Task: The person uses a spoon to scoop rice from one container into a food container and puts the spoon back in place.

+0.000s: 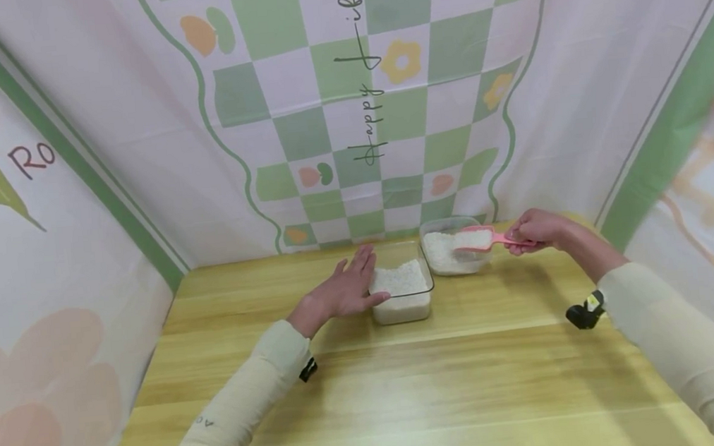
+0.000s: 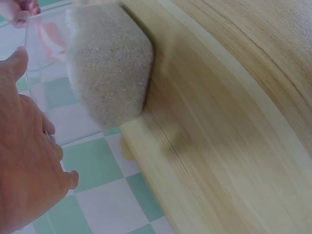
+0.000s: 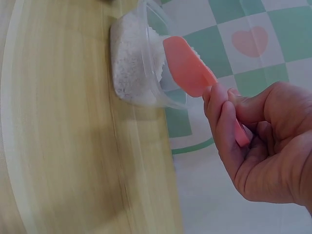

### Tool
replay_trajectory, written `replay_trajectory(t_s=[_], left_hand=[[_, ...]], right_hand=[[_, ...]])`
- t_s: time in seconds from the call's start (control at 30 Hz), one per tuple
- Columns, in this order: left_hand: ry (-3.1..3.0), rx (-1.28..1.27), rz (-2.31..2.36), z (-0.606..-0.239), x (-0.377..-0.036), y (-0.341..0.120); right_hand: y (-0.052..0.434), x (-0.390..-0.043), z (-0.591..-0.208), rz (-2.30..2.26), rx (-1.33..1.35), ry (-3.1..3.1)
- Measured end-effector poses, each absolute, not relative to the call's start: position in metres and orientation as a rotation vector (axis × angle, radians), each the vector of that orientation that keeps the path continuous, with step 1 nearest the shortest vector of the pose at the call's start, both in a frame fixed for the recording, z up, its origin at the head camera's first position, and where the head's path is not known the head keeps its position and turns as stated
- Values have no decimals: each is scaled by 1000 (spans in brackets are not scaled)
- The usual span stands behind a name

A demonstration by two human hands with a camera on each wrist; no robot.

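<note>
Two clear plastic containers of white rice stand on the wooden table (image 1: 410, 388). My left hand (image 1: 348, 286) rests with straight fingers against the left side of the nearer container (image 1: 402, 290) (image 2: 105, 63). My right hand (image 1: 534, 229) (image 3: 263, 146) grips the handle of a pink scoop (image 1: 482, 239) (image 3: 187, 66) heaped with rice. The scoop hangs over the farther container (image 1: 451, 250) (image 3: 134, 68), at its right rim.
Printed checkered cloth walls (image 1: 347, 110) close in the table on the back and both sides. The containers stand near the table's back edge. Bare wood stretches from them to the front edge.
</note>
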State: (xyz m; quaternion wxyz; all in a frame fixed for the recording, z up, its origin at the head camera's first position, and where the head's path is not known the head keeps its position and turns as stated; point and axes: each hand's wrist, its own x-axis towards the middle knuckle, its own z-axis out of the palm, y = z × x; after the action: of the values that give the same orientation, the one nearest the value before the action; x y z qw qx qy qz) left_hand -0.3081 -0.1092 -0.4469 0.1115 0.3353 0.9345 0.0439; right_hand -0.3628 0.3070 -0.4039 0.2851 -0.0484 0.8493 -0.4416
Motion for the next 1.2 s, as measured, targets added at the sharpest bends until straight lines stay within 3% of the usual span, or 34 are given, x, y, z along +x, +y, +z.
replay_trajectory(t_s=[1.2], left_hand=[[2737,968,140,-447,-308,-109]], right_hand=[[306,-348,-379,-938,-160,2504]])
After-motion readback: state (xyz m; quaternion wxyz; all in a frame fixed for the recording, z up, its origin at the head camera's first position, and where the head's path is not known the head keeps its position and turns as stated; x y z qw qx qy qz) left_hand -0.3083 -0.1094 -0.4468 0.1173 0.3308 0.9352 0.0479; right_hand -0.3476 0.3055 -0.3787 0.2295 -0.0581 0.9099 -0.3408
